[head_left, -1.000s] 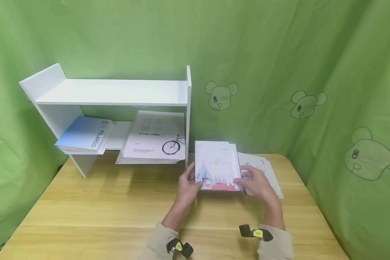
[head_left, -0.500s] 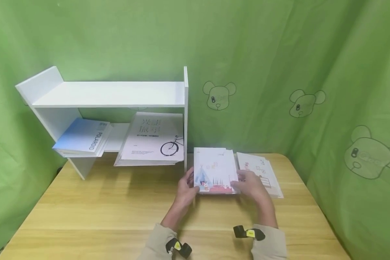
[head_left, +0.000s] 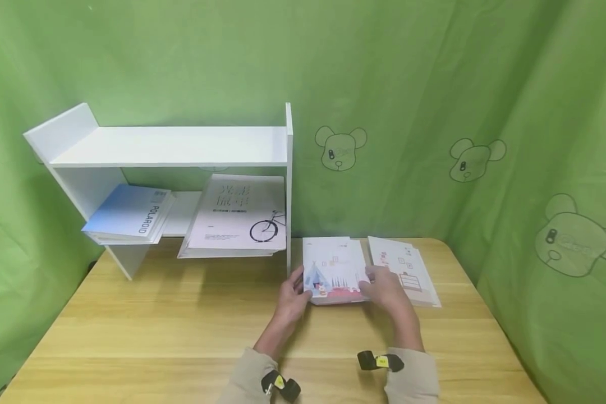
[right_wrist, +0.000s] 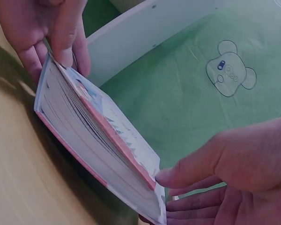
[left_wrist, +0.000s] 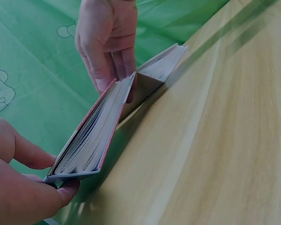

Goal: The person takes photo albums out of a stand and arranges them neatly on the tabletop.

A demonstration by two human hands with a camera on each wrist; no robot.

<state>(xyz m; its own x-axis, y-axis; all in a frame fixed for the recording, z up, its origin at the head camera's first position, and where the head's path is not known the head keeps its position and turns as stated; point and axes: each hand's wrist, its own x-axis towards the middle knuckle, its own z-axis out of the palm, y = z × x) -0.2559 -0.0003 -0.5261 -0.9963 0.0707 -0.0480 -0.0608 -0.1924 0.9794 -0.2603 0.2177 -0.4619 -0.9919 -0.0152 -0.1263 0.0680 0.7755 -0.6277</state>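
Note:
A thick white hardcover book (head_left: 335, 268), its cover printed with a blue tent and a pink strip, lies cover up between my two hands. My left hand (head_left: 292, 298) pinches its left edge, thumb on the cover and fingers beneath, as the left wrist view shows. On the opposite edge my right hand (head_left: 386, 290) holds it the same way, thumb (right_wrist: 171, 177) at the cover's corner. The page block (right_wrist: 82, 124) faces me, slightly fanned. Just right of it, white books (head_left: 404, 269) with line drawings lie on the table, partly behind my right hand.
A white two-tier shelf (head_left: 182, 147) stands at the left of the wooden table (head_left: 192, 331). Its lower tier bears a blue-and-white POLAROID book stack (head_left: 123, 212) and larger books (head_left: 237, 219) with a bicycle cover, jutting forward. A green curtain (head_left: 409, 84) hangs behind.
The tent-covered book has come lower and nearer to me, in both hands. My right hand has shifted left with it, uncovering more of the books at the right.

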